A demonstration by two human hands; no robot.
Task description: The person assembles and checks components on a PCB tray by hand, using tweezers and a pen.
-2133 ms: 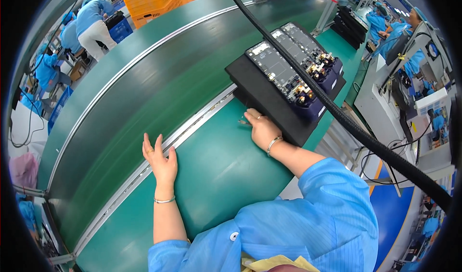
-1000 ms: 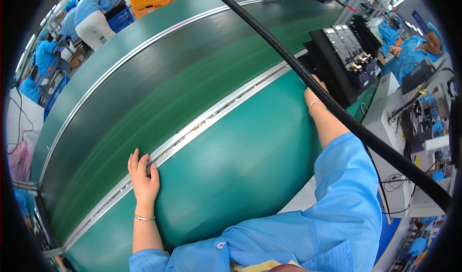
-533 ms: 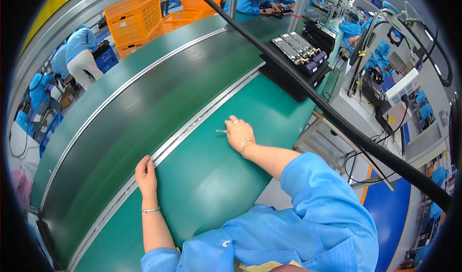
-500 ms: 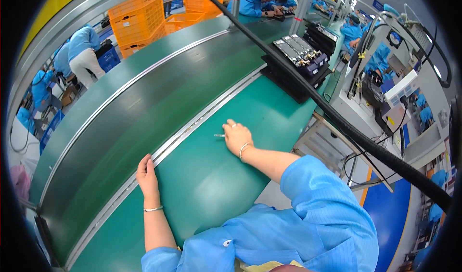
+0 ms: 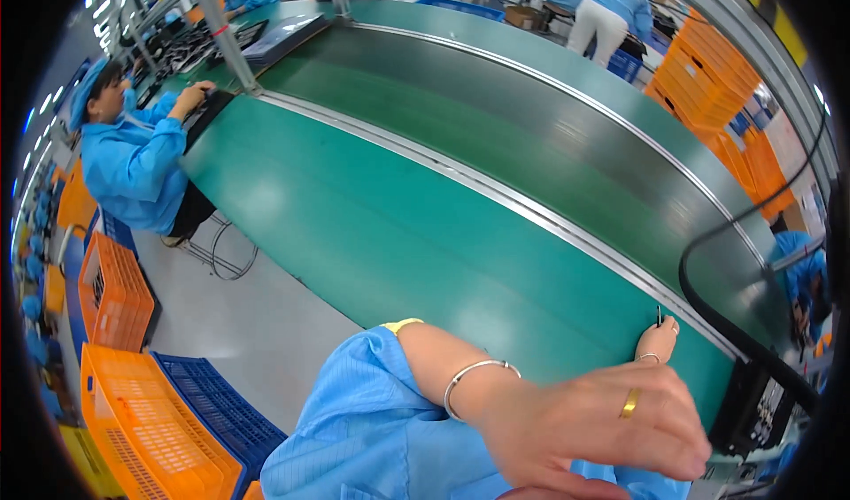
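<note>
My left hand [image 5: 593, 429] is raised close to the camera, back toward me, with a gold ring and a silver bracelet; its fingers stretch to the right and hold nothing. Farther off, my right hand [image 5: 656, 341] rests on the green table [image 5: 372, 234] near the metal rail [image 5: 496, 195] and pinches a thin dark pin [image 5: 659, 314] upright. A black electronic unit [image 5: 760, 404] sits just right of that hand, partly cut off by the picture's rim.
The dark conveyor belt [image 5: 549, 137] runs beyond the rail. A thick black cable [image 5: 708, 274] loops above the unit. A seated person in blue [image 5: 133, 159] works at the table's far left. Orange crates [image 5: 146, 429] and a blue crate [image 5: 221, 407] stand on the floor.
The view has swung to the left. My left hand has lifted off the rail and come up near the camera. My right hand now pinches the small pin beside the rail.
</note>
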